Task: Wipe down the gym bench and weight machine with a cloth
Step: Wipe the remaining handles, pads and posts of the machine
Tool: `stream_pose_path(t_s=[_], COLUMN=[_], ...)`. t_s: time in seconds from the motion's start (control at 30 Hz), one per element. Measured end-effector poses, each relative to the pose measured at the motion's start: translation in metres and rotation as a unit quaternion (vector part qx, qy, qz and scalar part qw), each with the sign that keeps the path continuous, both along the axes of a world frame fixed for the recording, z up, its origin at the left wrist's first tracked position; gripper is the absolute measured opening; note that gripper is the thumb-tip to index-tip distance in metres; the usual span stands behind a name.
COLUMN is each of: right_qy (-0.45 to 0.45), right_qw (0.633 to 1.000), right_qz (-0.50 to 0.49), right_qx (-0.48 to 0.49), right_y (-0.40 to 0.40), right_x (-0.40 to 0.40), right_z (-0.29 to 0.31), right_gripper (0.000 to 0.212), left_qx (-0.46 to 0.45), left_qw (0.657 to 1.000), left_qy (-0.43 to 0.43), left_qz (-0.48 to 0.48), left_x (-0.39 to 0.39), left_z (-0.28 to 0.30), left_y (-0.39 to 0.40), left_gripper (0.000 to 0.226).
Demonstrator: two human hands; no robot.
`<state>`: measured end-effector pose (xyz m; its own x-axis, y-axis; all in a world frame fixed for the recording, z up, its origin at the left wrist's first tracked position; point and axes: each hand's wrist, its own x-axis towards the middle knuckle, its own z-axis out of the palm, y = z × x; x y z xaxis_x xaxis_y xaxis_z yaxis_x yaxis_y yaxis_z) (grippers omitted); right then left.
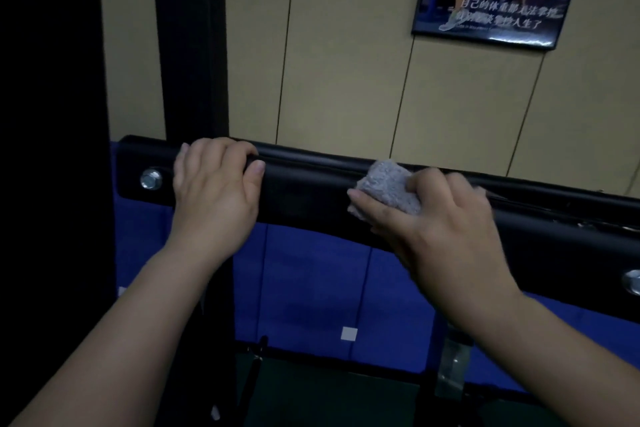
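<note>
head view | left hand (216, 191) curled over top edge of black pad (304, 184) | right hand (433, 218) pinches grey cloth (388, 185), pressed on pad's upper edge | bolt (151, 179) at pad's left end

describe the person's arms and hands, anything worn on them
Both forearms are bare as far as the frame shows: no sleeves, gloves, watch or bands. The left hand and right hand carry no visible rings. Nails are short and unpainted.
</note>
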<state>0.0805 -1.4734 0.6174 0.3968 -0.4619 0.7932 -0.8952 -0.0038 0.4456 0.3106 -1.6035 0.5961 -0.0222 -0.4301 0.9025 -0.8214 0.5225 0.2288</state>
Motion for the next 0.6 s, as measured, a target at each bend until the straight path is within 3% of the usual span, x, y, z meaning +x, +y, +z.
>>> stream_pose_path(t_s=[0.1,0.27,0.37,0.43,0.5,0.6], right_qy=[0.041,0.066,-0.001,-0.074,-0.143,-0.187], right_qw=[0.998,0.994,0.999,0.995,0.979,0.967], right_qz=[0.014,0.04,0.018,-0.054,-0.118,-0.081], right_qx=[0.04,0.082,0.04,0.038,0.082,0.153], right_y=[-0.03,-0.047,-0.013,0.016,0.038,0.045], right_x=[0.041,0.066,0.025,-0.013,-0.042,-0.055], right_z=[-0.015,-0.025,-0.009,0.012,0.035,0.051], right_gripper=[0.063,0.064,0.054,0.046,0.05,0.058], left_qx=[0.002,0.0,0.006,0.016,0.028,0.028], left_qw=[1.0,1.0,1.0,1.0,0.999,0.998], left_qy=[0.0,-0.01,-0.02,-0.013,-0.002,-0.028], left_qz=[-0.003,0.002,0.0,-0.008,-0.015,-0.045], left_x=[0.004,0.011,0.012,0.01,0.004,-0.031], left_z=[0.002,0.004,0.003,0.003,0.003,0.003], left_y=[0.0,0.003,0.004,0.006,0.012,0.031], left_gripper=[0.047,0.042,0.042,0.042,0.043,0.044])
